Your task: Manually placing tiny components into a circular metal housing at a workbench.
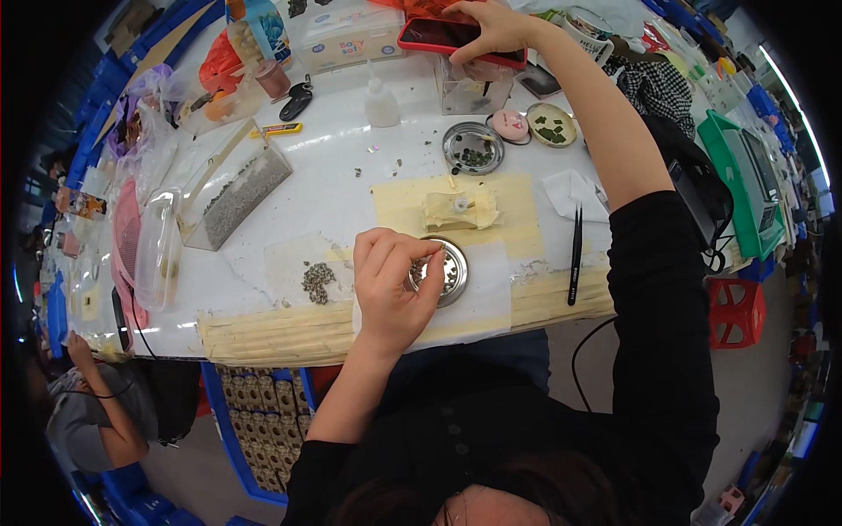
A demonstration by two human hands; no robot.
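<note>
My left hand (390, 285) hovers over the left side of a small round metal dish (460, 282) with small pieces in it. Its thumb and forefinger are pinched together; whatever they hold is too small to make out. Far across the table, my right hand (498, 31) grips a phone in a red case (438, 35), thumb on the near edge and fingers at the far one. Under the phone stands a clear box (474, 88). A taped cream block (460, 210) lies just beyond the dish. Black tweezers (575, 254) rest to its right.
Left of my left hand lies a pile of small grey parts (317, 283). Further left stands a clear bin of grey granules (241, 197). A white squeeze bottle (381, 103), a round tin of dark pieces (474, 147) and a folded tissue (574, 195) are around. Another person's arm (114, 421) is lower left.
</note>
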